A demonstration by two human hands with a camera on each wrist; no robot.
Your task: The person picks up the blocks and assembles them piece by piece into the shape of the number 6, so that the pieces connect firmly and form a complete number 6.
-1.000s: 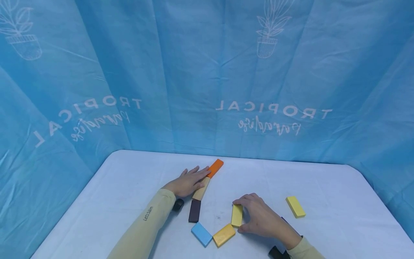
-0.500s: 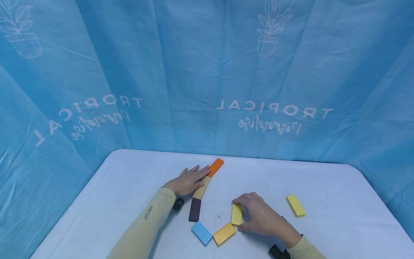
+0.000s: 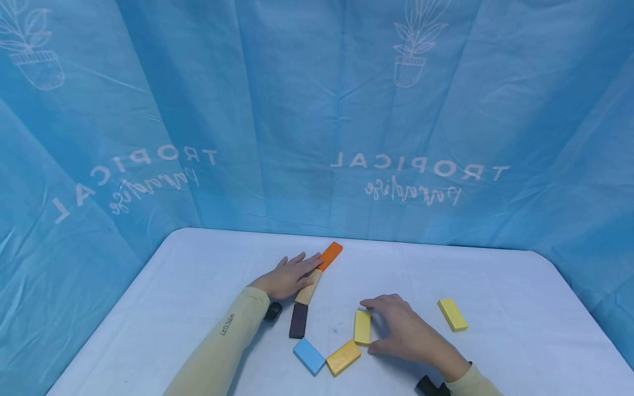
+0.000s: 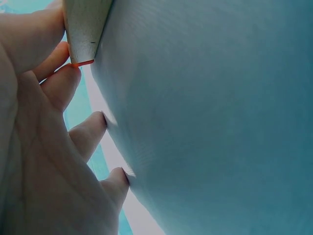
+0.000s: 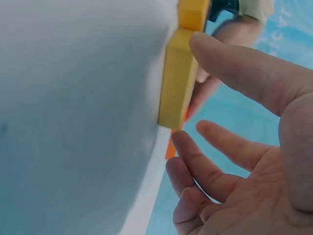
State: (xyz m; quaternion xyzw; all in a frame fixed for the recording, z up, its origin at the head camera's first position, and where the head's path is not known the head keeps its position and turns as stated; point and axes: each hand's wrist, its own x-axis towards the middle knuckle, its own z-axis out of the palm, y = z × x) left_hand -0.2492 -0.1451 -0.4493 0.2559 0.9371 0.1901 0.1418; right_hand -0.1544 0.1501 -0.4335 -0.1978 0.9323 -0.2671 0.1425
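Note:
Beside a natural wood block and an orange block, my left hand is spread on the table. Its thumb lies against the wood block in the left wrist view, and its extended fingertips reach the near end of the orange one. My right hand is beside a pale yellow block, thumb and fingers spread around its two ends. A small gap shows between the fingertips and the block in the head view. The pale yellow block touches a golden yellow block in the right wrist view.
A black block and a blue block continue the curved row, joining the golden yellow block. Another yellow block lies apart on the right. A blue printed curtain hangs behind the white table.
My right hand has loosened from the pale yellow block and shifted slightly right. The block stays in place against the golden yellow one. My left hand has not moved.

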